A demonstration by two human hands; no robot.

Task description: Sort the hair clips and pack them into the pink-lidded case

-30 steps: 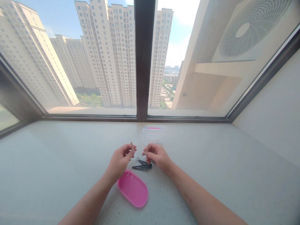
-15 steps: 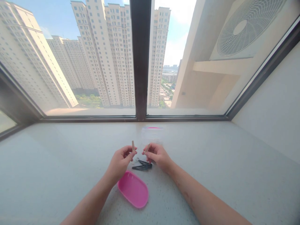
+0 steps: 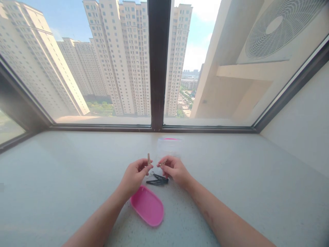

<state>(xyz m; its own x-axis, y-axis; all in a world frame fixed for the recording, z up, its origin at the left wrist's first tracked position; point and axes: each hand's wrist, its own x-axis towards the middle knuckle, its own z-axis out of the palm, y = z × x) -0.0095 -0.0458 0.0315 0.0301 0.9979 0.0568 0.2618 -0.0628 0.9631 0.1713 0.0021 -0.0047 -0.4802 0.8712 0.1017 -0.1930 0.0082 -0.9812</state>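
Note:
My left hand (image 3: 136, 173) pinches a slim tan piece (image 3: 148, 158) that looks like a small wooden clothespin, held upright. Opposite it, my right hand (image 3: 175, 169) is closed on a similar tan piece (image 3: 163, 161), tilted and partly covered by the fingers. A small gap separates the two pieces. Below the fingertips, black hair clips (image 3: 157, 180) lie on the pale sill, beside a small ring (image 3: 152, 173). Nearer to me rests a pink oval tray (image 3: 149, 207), its upper left edge close to my left wrist.
A clear zip bag (image 3: 169, 145) with a pink strip lies flat behind my right hand. The speckled sill (image 3: 77, 164) runs up to a dark window frame (image 3: 157, 103). A white wall (image 3: 300, 113) stands at the right.
The whole view has shifted slightly, with things appearing a little further right and up. Both hands still hold their tan pieces, almost unchanged in pose.

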